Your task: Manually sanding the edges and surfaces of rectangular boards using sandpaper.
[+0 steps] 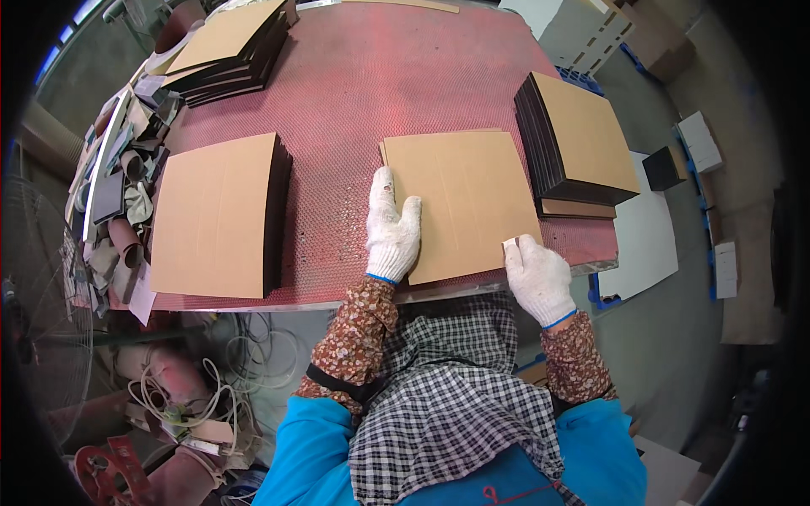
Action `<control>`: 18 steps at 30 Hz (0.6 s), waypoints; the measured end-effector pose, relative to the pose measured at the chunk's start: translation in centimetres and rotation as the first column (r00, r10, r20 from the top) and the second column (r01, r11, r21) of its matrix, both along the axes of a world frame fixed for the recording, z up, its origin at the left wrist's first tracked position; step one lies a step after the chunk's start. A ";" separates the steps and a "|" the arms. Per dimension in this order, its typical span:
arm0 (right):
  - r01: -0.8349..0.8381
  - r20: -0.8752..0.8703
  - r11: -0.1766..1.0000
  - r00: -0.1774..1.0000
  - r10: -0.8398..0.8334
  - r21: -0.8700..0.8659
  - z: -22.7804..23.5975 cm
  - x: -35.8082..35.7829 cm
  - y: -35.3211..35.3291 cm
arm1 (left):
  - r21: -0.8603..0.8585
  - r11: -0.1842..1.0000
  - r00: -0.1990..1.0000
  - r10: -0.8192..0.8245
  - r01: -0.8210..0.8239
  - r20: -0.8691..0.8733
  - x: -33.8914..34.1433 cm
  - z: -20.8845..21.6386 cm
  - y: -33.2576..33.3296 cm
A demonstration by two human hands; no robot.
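Observation:
A square brown board (464, 202) lies before me at the table's front edge, with the edge of another board showing under it. My left hand (393, 221), in a white knit glove, rests along its left edge with the fingers stretched out and the thumb apart on the board's face. My right hand (538, 274), gloved likewise, is closed at the board's near right corner. From its fingers sticks a small pale folded piece (510, 244), whose kind I cannot make out.
Stacks of brown-faced boards with black edges stand at left (211, 215), far left (232, 42) and right (582, 135) on the red mesh-patterned table (337, 101). Scraps and rolls (126, 194) crowd its left side. A fan (46, 312) and cables (194, 392) are at lower left.

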State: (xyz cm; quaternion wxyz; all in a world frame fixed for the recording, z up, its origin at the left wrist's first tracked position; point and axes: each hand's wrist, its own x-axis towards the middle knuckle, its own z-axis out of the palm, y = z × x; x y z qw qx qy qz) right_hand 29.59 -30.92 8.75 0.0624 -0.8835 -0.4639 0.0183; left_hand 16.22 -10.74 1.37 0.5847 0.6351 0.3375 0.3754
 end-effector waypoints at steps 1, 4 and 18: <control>-0.002 -0.001 1.000 1.000 0.002 -0.009 0.0 0.1 0.1 | 0.051 0.999 0.997 0.007 -0.003 -0.081 -0.1 0.2 0.0; -0.081 0.080 0.997 0.994 0.080 0.008 0.4 0.3 1.0 | 0.114 0.993 0.987 0.025 -0.007 -0.158 -0.3 0.4 0.1; 0.008 0.063 0.998 0.998 -0.012 0.066 -2.0 8.8 13.7 | 0.130 0.991 0.984 0.037 -0.014 -0.173 -0.6 0.1 0.0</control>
